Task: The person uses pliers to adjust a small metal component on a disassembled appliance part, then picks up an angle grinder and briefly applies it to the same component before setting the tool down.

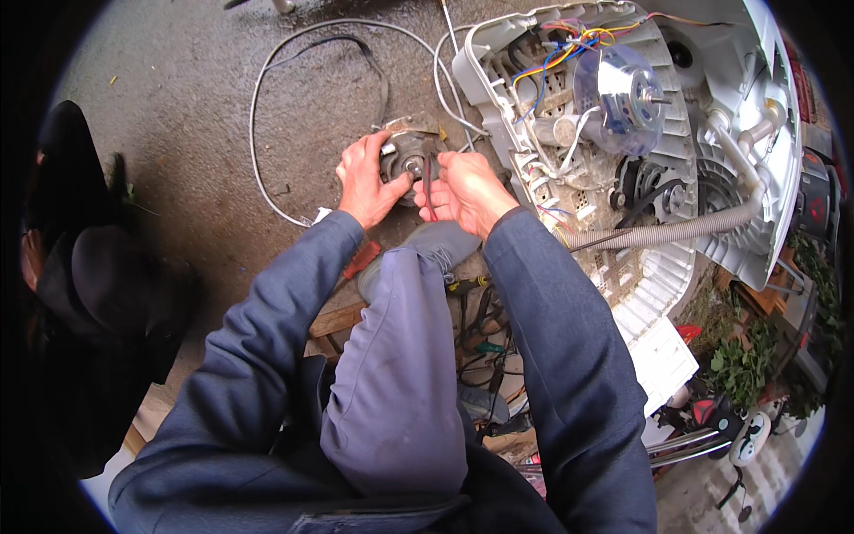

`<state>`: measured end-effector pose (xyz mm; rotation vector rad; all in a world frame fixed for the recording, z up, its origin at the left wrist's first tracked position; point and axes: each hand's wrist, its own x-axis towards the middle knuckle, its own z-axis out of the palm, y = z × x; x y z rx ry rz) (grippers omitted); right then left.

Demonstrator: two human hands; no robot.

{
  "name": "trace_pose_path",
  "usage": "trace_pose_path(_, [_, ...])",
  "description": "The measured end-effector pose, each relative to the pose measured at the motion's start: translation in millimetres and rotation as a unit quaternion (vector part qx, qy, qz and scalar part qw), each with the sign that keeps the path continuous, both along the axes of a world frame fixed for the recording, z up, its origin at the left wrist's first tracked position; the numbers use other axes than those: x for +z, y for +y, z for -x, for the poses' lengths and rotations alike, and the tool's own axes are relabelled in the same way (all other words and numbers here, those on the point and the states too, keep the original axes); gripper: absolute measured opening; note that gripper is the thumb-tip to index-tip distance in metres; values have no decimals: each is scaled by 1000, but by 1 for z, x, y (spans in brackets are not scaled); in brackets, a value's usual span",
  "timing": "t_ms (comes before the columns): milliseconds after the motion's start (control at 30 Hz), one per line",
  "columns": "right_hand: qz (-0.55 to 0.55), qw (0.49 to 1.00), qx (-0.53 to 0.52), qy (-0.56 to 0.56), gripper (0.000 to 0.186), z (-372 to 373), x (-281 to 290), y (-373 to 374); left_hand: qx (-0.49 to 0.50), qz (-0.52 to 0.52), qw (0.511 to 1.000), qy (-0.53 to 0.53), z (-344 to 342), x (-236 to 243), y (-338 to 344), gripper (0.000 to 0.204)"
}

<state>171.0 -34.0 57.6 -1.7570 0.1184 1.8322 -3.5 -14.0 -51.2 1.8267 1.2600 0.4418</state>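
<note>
Two hands, head view: both work low over a round metal part [413, 145] on the damp-looking ground, just beyond the grey shoe [455, 242].
Left hand [365, 182]: spread across the part's left side, thumb near its centre; whether it grips or merely steadies, I cannot tell.
Right hand [467, 191]: fingers narrowed round a slim red-and-dark tool [428, 191], its upper end over the part; contact is too small to make out.
Slipping tool: could skid into the left thumb, so close by, if pushed sideways or held loosely.
Rocking part: might turn or tip under pressure, should the left hand bear on one side only.
Grey cable [253, 133]: loops over the ground left of the part; a foot catching it could drag whatever it joins, though its ends are unclear.
White appliance housing [485, 80]: stands open at the right, coloured wires [560, 58] exposed; a careless swing of the right sleeve [569, 329] could knock the corrugated hose [676, 234].
Red object [362, 258]: lies beside the shoe; shifting that foot could kick it away.
</note>
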Motion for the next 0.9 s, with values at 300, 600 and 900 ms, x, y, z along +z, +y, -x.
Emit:
trace_pose_path(300, [27,996,76,-43,36,1,5,4,9,9,1000,-4,-1,-1,-5,76])
trace_pose_path(600, [23,995,76,-54,38,5,10,5,19,1,1000,1,-3,-2,-5,76])
trace_pose_path(900, [23,998,-3,52,42,1,7,4,43,10,999,22,-8,-6,-13,87])
